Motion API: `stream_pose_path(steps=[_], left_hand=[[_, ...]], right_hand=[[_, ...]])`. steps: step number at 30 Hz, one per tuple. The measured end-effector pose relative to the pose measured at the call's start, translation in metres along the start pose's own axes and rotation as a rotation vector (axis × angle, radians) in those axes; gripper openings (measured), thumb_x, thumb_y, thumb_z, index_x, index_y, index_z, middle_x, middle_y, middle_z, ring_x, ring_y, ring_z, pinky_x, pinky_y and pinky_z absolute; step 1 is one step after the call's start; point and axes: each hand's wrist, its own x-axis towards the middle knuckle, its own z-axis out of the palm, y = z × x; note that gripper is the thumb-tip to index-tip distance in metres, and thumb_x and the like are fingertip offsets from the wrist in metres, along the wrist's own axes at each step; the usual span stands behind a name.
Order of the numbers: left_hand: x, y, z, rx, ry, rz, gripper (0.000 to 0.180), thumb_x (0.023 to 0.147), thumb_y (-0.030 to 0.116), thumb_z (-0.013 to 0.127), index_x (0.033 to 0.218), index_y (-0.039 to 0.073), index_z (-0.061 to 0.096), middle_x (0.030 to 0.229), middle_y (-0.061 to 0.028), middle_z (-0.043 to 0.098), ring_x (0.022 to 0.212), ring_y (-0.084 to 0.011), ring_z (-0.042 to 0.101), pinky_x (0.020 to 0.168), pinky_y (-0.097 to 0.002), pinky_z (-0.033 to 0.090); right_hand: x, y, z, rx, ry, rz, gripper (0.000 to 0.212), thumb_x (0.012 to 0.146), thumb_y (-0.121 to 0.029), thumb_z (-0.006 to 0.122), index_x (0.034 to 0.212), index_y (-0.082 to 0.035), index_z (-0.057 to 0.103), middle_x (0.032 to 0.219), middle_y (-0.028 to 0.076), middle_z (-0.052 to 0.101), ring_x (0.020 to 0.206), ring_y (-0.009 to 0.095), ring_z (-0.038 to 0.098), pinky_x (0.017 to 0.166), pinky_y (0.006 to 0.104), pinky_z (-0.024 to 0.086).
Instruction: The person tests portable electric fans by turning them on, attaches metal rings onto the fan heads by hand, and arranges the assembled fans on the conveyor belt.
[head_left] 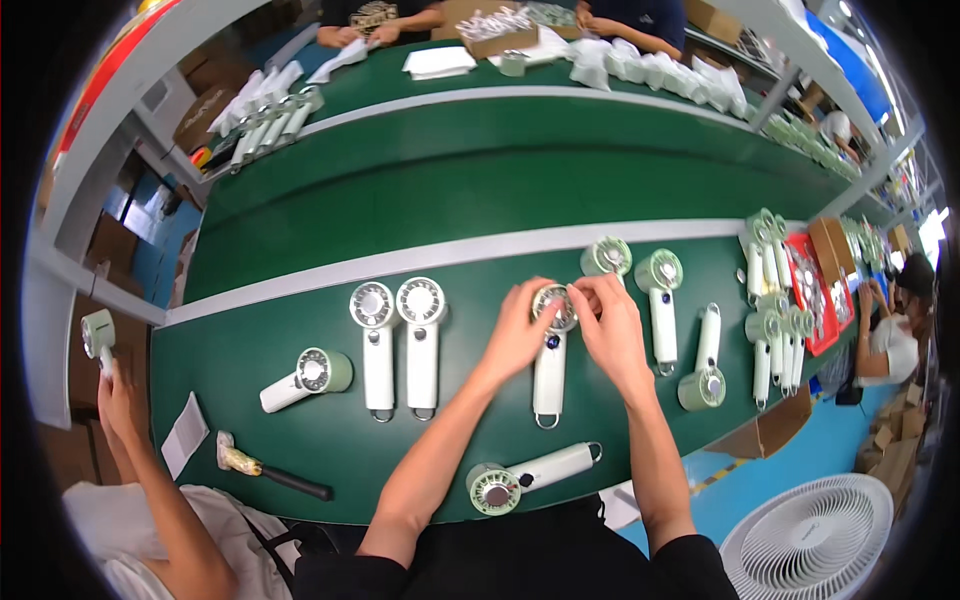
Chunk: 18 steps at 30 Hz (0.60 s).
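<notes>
A handheld fan (549, 380) with a white handle and a round head lies upright in front of me on the green workbench (300, 450). My left hand (520, 328) grips the left side of its head, thumb over the grille. My right hand (610, 325) holds the head's right side, fingers bent at the rim. Left of them lie two fans side by side, one (378, 350) next to the other (422, 350). Another fan (312, 376) rests tilted further left. Near the front edge, a fan (540, 472) lies sideways. More fans, such as one (661, 310), lie right of my hands.
A mallet (270, 468) with a wrapped head and a paper sheet (185, 435) lie at left. Beside me, a person (125, 420) holds a fan. Several fans and a red tray (815, 295) stand at right, above a floor fan (810, 540). Across the conveyor (500, 150), people handle white bags.
</notes>
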Motion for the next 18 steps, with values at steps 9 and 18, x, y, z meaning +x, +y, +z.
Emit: stream_pose_path(steps=[9, 18], left_hand=[[-0.017, -0.013, 0.03, 0.177, -0.064, 0.16, 0.049, 0.097, 0.026, 0.059, 0.134, -0.003, 0.045, 0.127, -0.0246, 0.054, 0.125, -0.0429, 0.048, 0.115, -0.0542, 0.028], [-0.023, 0.007, 0.017, 0.215, -0.125, 0.122, 0.046, 0.096, 0.017, 0.055, 0.135, -0.003, 0.043, 0.124, -0.0191, 0.054, 0.119, -0.0364, 0.053, 0.119, -0.0539, 0.022]], right_hand=[[-0.002, 0.013, 0.025, -0.207, 0.114, -0.117, 0.02, 0.089, -0.007, 0.07, 0.077, 0.002, 0.057, 0.077, 0.013, 0.054, 0.072, 0.029, 0.053, 0.066, 0.0407, 0.044], [0.006, -0.003, 0.034, -0.341, 0.108, -0.091, 0.026, 0.093, -0.013, 0.067, 0.075, 0.004, 0.057, 0.077, 0.015, 0.053, 0.072, 0.033, 0.053, 0.066, 0.0447, 0.043]])
